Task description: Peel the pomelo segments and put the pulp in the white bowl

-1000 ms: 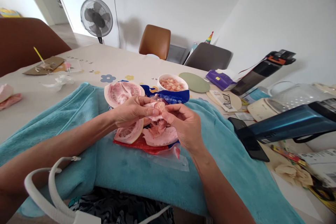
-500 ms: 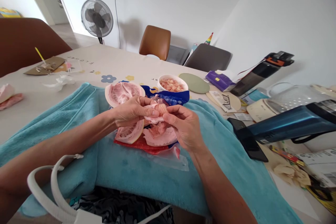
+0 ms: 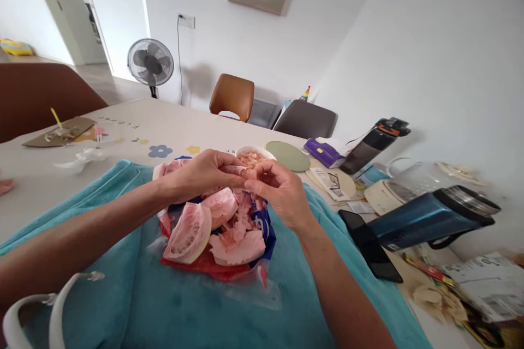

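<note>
My left hand (image 3: 207, 175) and my right hand (image 3: 282, 192) meet over the peelings, each pinching one end of a pink pomelo segment (image 3: 249, 173). Most of that segment is hidden by the fingers. Beneath them, thick pomelo rinds (image 3: 189, 233) and torn membrane (image 3: 241, 223) are heaped on a blue and red plastic bag (image 3: 269, 237). A larger pomelo piece (image 3: 166, 169) shows partly behind my left wrist. Just beyond my fingertips stands a white bowl (image 3: 268, 154) holding peeled pomelo flesh (image 3: 251, 159).
A teal towel (image 3: 196, 311) lies under the bag. To the right are a green mat (image 3: 289, 156), a purple tissue pack (image 3: 323, 152), a phone (image 3: 370, 245), a blue thermos (image 3: 426, 218) and a dark bottle (image 3: 372, 147). Crumpled tissue (image 3: 82, 159) lies at left.
The view has tilted up, so a wall picture now shows. Both hands have moved nearer the bowl with the segment, uncovering more of the rinds and membrane below.
</note>
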Demonstrator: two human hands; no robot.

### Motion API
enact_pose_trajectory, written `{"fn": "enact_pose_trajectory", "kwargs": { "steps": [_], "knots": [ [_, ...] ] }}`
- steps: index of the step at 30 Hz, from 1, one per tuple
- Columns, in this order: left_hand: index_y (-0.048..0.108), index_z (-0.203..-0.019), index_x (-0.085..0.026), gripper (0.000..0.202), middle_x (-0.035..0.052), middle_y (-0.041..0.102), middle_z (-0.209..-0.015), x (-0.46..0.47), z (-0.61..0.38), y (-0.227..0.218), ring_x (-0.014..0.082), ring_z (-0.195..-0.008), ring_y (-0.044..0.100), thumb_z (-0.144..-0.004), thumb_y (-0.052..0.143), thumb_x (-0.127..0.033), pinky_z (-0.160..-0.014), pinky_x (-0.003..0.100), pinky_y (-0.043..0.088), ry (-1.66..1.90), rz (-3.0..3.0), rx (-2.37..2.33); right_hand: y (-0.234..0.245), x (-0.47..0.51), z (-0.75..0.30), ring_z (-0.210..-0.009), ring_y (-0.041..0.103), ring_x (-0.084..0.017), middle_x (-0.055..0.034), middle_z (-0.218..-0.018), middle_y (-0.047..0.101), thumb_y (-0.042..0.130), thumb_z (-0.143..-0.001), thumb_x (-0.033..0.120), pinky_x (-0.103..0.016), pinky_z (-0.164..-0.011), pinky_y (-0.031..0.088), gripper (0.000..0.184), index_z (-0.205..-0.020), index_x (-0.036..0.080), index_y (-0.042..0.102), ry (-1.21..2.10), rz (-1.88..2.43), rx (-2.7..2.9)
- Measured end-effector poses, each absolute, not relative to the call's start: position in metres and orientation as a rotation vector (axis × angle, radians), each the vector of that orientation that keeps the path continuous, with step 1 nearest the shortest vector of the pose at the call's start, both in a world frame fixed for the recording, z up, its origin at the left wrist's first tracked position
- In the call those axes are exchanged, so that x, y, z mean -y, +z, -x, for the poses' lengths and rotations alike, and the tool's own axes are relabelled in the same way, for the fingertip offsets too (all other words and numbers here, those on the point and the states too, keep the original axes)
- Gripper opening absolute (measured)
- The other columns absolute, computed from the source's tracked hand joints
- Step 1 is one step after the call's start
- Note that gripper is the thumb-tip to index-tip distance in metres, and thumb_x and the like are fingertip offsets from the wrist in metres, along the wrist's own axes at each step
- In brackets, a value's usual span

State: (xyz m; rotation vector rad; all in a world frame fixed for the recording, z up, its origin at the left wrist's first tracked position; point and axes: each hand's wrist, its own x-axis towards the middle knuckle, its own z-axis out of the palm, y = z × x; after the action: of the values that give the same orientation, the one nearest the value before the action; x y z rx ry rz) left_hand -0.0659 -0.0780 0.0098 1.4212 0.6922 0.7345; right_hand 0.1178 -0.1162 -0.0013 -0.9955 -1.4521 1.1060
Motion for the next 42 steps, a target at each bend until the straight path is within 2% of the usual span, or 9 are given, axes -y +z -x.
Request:
{"fn": "enact_pose_trajectory", "kwargs": {
  "steps": [6,12,17,21,26,30,35,38,42],
  "knots": [
    [0.074,-0.076,-0.012,0.019,0.0030,0.069,-0.071,0.054,0.060,0.008,0.0125,-0.068,0.062,-0.066,0.083,-0.025,-0.069,0.025,0.049,0.754,-1.282,-0.565,-0.003,0.099,-0.117,-0.046,0.055,-0.010,0.0050,-0.064,0.058,0.078,-0.070,0.029,-0.022,-0.037,0.047,0.021,-0.071,0.020,0.059,1.187,0.826,1.280],
    [0.069,-0.081,-0.013,0.020,0.0040,0.067,-0.077,0.049,0.053,-0.006,0.0119,-0.070,0.060,-0.074,0.077,-0.029,-0.068,0.025,0.047,0.854,-1.187,-0.613,-0.015,0.085,-0.109,-0.049,0.056,-0.008,0.0056,-0.066,0.057,0.074,-0.074,0.028,-0.021,-0.045,0.051,0.017,-0.072,0.020,0.060,1.127,0.774,1.071],
    [0.062,-0.082,-0.015,0.018,0.0006,0.064,-0.077,0.050,0.049,-0.011,0.0105,-0.072,0.058,-0.072,0.076,-0.020,-0.067,0.023,0.044,0.958,-1.202,-0.649,-0.019,0.079,-0.109,-0.055,0.056,-0.008,0.0037,-0.068,0.057,0.078,-0.070,0.031,-0.019,-0.042,0.047,0.019,-0.072,0.018,0.064,1.190,0.815,0.937],
    [0.059,-0.083,-0.016,0.015,-0.0032,0.059,-0.071,0.056,0.048,-0.006,0.0065,-0.063,0.053,-0.076,0.071,-0.020,-0.058,0.019,0.039,0.861,-1.189,-0.673,-0.018,0.081,-0.107,-0.053,0.054,-0.008,0.0030,-0.067,0.059,0.079,-0.069,0.031,-0.019,-0.040,0.045,0.017,-0.071,0.019,0.068,1.188,0.859,0.952],
    [0.061,-0.086,-0.015,0.011,-0.0024,0.060,-0.066,0.060,0.047,0.001,0.0043,-0.051,0.047,-0.081,0.066,-0.023,-0.048,0.018,0.032,0.813,-1.217,-0.701,-0.017,0.086,-0.102,-0.053,0.053,-0.009,0.0030,-0.063,0.058,0.079,-0.069,0.032,-0.021,-0.042,0.045,0.017,-0.070,0.019,0.068,1.206,0.882,0.990],
    [0.063,-0.082,-0.015,0.007,-0.0040,0.055,-0.059,0.057,0.045,0.000,0.0048,-0.050,0.044,-0.079,0.065,-0.021,-0.048,0.019,0.031,0.836,-1.246,-0.760,-0.017,0.086,-0.100,-0.053,0.053,-0.009,0.0029,-0.063,0.057,0.075,-0.072,0.033,-0.020,-0.043,0.044,0.017,-0.069,0.018,0.067,1.201,0.881,0.988],
    [0.067,-0.079,-0.014,0.015,-0.0009,0.058,-0.062,0.020,0.033,0.012,0.0057,-0.053,0.042,-0.074,0.070,-0.027,-0.049,0.020,0.028,0.800,-1.456,-0.744,-0.004,0.065,-0.117,-0.056,0.056,-0.010,0.0023,-0.065,0.060,0.074,-0.072,0.031,-0.021,-0.046,0.046,0.016,-0.072,0.018,0.066,1.046,0.940,1.043],
    [0.066,-0.071,-0.013,0.010,-0.0029,0.049,-0.049,-0.013,0.017,0.022,0.0053,-0.047,0.035,-0.071,0.068,-0.022,-0.047,0.022,0.023,0.660,-1.523,-0.766,0.003,0.039,-0.140,-0.058,0.058,-0.010,0.0009,-0.070,0.064,0.076,-0.067,0.029,-0.022,-0.050,0.049,0.016,-0.072,0.017,0.066,0.992,1.006,1.130],
    [0.064,-0.062,-0.012,0.007,-0.0035,0.043,-0.045,-0.048,-0.009,0.020,0.0053,-0.045,0.032,-0.067,0.065,-0.017,-0.047,0.022,0.020,0.539,-1.610,-0.800,-0.006,0.005,-0.165,-0.058,0.062,-0.014,-0.0006,-0.064,0.065,0.075,-0.064,0.030,-0.024,-0.047,0.050,0.017,-0.070,0.016,0.066,0.964,1.083,1.181]
  ]
}}
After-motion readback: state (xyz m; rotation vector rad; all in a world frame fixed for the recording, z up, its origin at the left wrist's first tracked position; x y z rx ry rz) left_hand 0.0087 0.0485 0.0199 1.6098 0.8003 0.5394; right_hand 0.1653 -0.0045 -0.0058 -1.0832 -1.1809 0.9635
